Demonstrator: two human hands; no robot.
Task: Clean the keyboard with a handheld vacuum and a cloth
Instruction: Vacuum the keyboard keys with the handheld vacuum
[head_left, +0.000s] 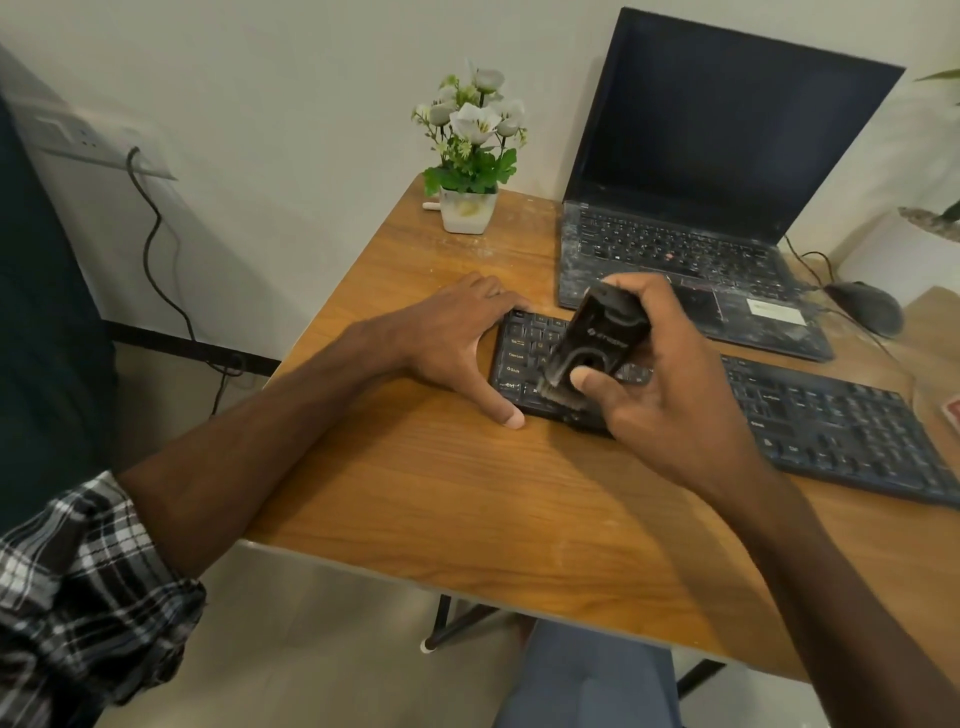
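A black keyboard (810, 415) lies across the wooden table (467, 499). My left hand (457, 338) grips the keyboard's left end, fingers over the far corner and thumb at the near edge. My right hand (670, 395) holds a small black handheld vacuum (597, 343), tilted with its brush nozzle down on the keys near the keyboard's lower left. No cloth is in view.
A dusty open laptop (691, 260) stands behind the keyboard. A potted plant with white flowers (470, 156) sits at the table's far left corner. A black mouse (867, 306) lies to the right of the laptop. A cable hangs from a wall socket (98, 145) at left.
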